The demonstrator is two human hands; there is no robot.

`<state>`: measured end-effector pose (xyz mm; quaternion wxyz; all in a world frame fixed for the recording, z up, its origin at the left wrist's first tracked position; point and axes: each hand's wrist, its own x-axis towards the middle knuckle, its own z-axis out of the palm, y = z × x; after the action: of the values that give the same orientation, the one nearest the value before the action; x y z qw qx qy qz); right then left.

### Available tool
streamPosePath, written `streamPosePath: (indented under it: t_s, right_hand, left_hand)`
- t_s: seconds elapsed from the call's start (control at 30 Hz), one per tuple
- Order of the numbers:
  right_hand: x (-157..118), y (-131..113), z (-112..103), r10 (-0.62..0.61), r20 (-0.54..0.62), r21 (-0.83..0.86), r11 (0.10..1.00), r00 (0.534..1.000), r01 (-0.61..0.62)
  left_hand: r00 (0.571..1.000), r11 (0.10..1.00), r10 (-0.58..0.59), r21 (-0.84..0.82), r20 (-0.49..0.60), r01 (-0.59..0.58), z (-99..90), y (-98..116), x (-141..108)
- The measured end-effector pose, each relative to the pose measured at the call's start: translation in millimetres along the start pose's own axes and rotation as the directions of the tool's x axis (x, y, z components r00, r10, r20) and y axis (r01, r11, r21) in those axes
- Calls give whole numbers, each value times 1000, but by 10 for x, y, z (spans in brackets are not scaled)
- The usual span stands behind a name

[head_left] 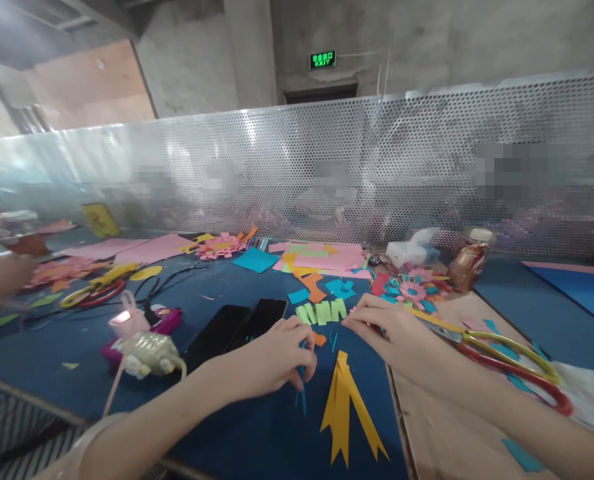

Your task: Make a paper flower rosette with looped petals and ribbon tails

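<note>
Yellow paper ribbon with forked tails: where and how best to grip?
I'd pinch the yellow paper ribbon at its narrow top end, coming from the far side: the strips meet there, while the forked tails fan toward the wearer.

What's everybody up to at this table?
Someone is doing papercraft by hand. Their left hand holds thin blue strips; the right hand is beside the green paper pieces, though its grip is unclear. Notched yellow strips lie in front, and scissors rest by the right forearm. Another person's arm shows at far left.
</note>
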<state>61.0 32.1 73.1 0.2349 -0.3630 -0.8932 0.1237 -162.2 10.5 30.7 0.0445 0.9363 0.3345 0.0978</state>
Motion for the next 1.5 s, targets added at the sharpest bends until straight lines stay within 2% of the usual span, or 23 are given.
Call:
streamPosePath:
  t_s: [0.2,0.33,0.57,0.63,0.73,0.83,1.0,1.07,1.13,1.2,1.27,1.3,1.37,1.43,1.5]
  right_hand:
    - [-97,-20,-52,18,12,27,999,1000,-18]
    - [-159,-46,-54,11,4,3,1000,1000,-11]
    - [-151,-113,-37,43,52,-28,999,998,-42]
    - [-76,-128,-29,43,118,-2,999,992,-43]
    - [59,-119,-21,-60,271,127,992,961,26]
    - [146,-80,-20,-128,362,196,979,924,58]
    - [135,-22,-25,-94,418,196,981,904,11]
    - [117,-5,-38,-74,407,185,983,911,-2]
    - [110,11,-64,-32,397,183,982,917,-44]
    - [115,31,-95,10,431,227,966,902,-119]
    - [119,54,-112,38,524,332,911,851,-245]
    - [118,66,-111,47,572,408,850,819,-334]
    - [110,86,-86,55,635,552,666,771,-502]
    - [98,98,-43,50,659,636,497,751,-591]
    - [87,101,0,35,664,668,421,747,-613]
  left_hand:
    - [987,998,59,-19,152,-57,-72,-37,110]
    - [981,999,35,-30,189,-30,-140,-24,134]
    - [984,988,-91,-108,152,108,-318,63,145]
    - [987,982,-89,-156,130,109,-376,122,162]
    - [995,985,-51,-159,85,64,-419,200,198]
    - [997,989,-54,-136,58,61,-416,250,224]
    - [992,986,-119,-123,-31,114,-390,321,208]
    - [990,982,-135,-135,-39,129,-388,349,196]
    - [990,980,-133,-157,-40,125,-386,368,190]
    - [990,978,-127,-172,-67,114,-377,373,194]
    - [984,980,-129,-165,-125,108,-355,364,201]
    - [978,983,-128,-149,-163,104,-340,356,204]
    - [966,990,-112,-106,-233,89,-305,338,205]
    - [955,995,-81,-73,-287,63,-272,322,202]
    - [945,997,-52,-63,-323,33,-247,311,198]
